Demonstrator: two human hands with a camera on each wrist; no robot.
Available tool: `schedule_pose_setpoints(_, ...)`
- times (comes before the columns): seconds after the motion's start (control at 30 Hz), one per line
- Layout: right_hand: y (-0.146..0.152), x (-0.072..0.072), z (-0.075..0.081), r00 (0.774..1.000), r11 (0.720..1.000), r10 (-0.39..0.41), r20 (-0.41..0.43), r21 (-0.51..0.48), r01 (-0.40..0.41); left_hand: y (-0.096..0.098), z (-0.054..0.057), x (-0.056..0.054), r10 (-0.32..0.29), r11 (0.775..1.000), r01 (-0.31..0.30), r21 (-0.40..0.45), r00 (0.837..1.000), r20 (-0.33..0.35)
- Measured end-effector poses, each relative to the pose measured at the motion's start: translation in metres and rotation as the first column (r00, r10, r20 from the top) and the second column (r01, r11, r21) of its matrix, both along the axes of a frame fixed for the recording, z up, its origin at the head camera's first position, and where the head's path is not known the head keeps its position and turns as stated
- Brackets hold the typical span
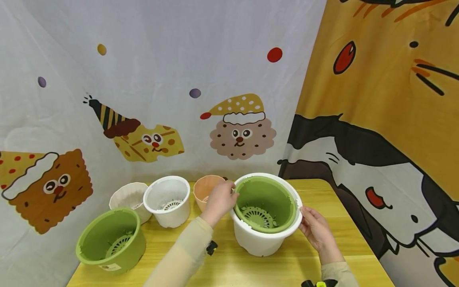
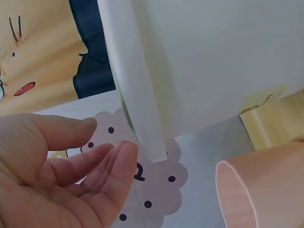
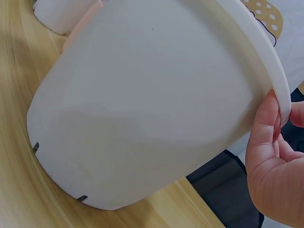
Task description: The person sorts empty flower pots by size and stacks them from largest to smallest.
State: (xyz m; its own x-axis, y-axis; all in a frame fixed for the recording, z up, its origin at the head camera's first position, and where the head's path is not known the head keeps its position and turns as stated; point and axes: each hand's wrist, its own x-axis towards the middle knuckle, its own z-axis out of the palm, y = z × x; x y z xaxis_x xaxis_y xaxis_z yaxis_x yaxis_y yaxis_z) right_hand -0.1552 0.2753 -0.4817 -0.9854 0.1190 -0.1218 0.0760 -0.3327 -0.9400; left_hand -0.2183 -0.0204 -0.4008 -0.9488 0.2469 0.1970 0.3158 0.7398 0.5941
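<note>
A large white flowerpot [image 1: 258, 243] stands on the table, with a green flowerpot [image 1: 265, 199] nested inside it. Slots show in the green pot's bottom. At the white pot's right side, my right hand [image 1: 317, 229] pinches the rim, and the right wrist view shows fingers [image 3: 266, 114] under the lip and the thumb on the other side. My left hand [image 1: 219, 201] is by the left rim. In the left wrist view its fingers [image 2: 121, 166] are loosely bent beside the rim, thumb apart, with nothing held between them.
A peach pot [image 1: 202, 191] stands behind my left hand. Further left are a smaller white pot [image 1: 168, 219], a cream fluted pot [image 1: 120, 195] and another green pot [image 1: 132, 251] with a label. A cartoon-printed cloth [image 1: 229, 59] hangs behind the wooden table [image 1: 305, 263].
</note>
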Motion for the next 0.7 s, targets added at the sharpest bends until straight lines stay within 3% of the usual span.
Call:
schedule_pose_setpoints(0.33, -0.001, -0.001, -0.001, 1.000, 1.000, -0.001, 0.001, 0.000, 0.001, -0.008, 0.004, 0.003, -0.017, 0.999, 0.017, 0.037, 1.000, -0.005)
schedule_pose_setpoints(0.7, -0.001, 0.000, 0.000, 1.000, 1.000, 0.001, -0.002, -0.002, -0.001, -0.023, -0.005, 0.006, 0.004, 0.997, 0.001, 0.075, 0.998, -0.060)
